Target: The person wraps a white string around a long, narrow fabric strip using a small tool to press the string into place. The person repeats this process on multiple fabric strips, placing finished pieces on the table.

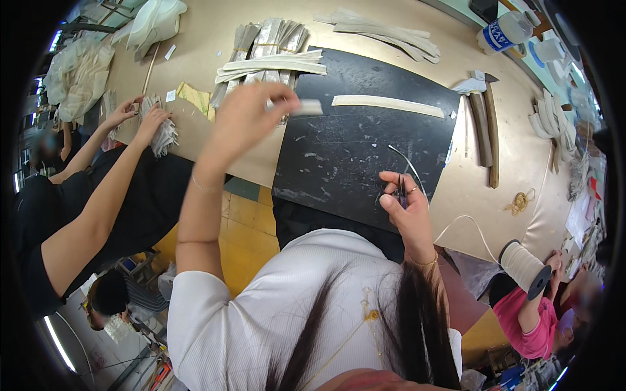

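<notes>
My left hand [251,117] is raised over the left edge of a black work board [339,153]. Its thumb and fingers pinch a pale strip [310,107], smeared by motion. Another cream strip [388,104] lies flat across the far part of the board. Close to the board's right edge, my right hand [412,212] closes around small dark-bladed snips [402,185], partly hidden by the fingers. A thin white cord [409,163] curves up past that hand, its end over the board. Beyond my left hand sit bundles of pale strips [267,39], with loose ones across them.
A spool of white cord [525,266] stands at the right edge. Hammers [482,127], a plastic bottle [505,32] and a tangle of yellow string [520,202] are on the right. More strips [385,32] lie at the back. At left, a co-worker's hands [147,120] handle a bundle.
</notes>
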Action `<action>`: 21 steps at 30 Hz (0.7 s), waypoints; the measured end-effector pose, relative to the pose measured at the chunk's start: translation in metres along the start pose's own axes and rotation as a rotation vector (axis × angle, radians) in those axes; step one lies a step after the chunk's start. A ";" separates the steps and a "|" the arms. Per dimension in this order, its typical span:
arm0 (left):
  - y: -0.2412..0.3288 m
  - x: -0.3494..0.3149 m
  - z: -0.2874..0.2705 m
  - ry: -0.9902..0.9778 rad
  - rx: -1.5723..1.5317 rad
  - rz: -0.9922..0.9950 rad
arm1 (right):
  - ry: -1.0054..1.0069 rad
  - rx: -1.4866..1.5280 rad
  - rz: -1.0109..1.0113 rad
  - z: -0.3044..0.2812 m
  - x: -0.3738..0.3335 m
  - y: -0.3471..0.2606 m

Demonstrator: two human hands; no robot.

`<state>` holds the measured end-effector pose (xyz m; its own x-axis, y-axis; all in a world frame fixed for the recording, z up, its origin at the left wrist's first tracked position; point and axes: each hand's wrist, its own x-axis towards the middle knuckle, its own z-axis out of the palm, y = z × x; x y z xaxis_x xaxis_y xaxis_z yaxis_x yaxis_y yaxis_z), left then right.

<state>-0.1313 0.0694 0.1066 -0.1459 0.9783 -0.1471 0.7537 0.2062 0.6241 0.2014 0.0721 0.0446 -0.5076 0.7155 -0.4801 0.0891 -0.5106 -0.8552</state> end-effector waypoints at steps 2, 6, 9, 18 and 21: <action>-0.015 0.030 -0.011 0.039 0.193 0.123 | 0.081 -0.352 -0.274 -0.005 0.005 0.006; -0.055 0.088 0.001 0.196 0.440 0.372 | 0.333 -0.740 -0.421 -0.011 0.006 -0.011; -0.057 0.097 0.028 0.310 0.369 0.432 | 0.447 -0.889 -0.404 -0.024 0.011 -0.005; -0.015 0.050 0.110 0.191 0.168 0.301 | 0.411 -1.127 -0.297 -0.032 0.028 0.005; -0.007 0.033 0.127 0.278 0.252 0.379 | 0.399 -1.124 -0.353 -0.032 0.032 0.003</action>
<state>-0.0596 0.0975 0.0000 0.0285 0.9587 0.2830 0.9122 -0.1407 0.3848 0.2133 0.1087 0.0207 -0.3747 0.9260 -0.0471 0.7848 0.2897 -0.5478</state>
